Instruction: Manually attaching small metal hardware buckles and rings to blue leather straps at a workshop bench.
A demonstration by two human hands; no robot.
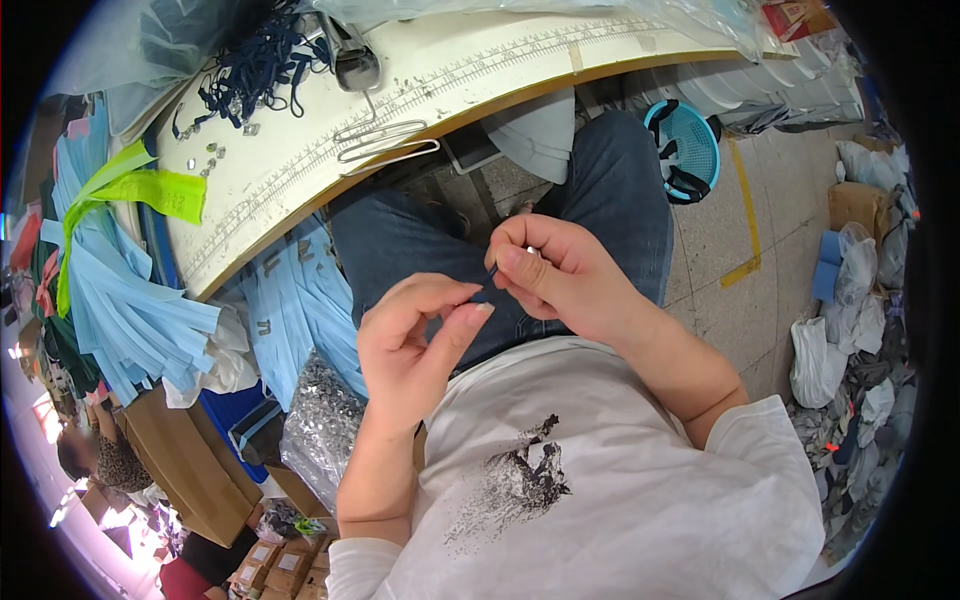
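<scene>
Over my lap, both hands are raised close together, with a short piece of dark cord (pixel 488 283) between their fingertips. My left hand (pixel 405 335) pinches one end between thumb and forefinger. The thumb and curled fingers of my right hand (pixel 565 275) close on the other end, and a small pale bit shows beside that thumb, too small to name. On the white table in front lies a tangled heap of navy cords (pixel 265 75). Next to the heap rests a metal scoop (pixel 355 68), with a bent wire rack (pixel 385 145) at the table's edge.
Tape-measure markings (pixel 480 70) run along the curved table edge. Light blue fabric strips (pixel 120 260) and a lime green strip (pixel 170 195) hang at the left. A bag of small metal pieces (pixel 320 420) stands beside me. A blue basket (pixel 685 150) sits on the floor at right.
</scene>
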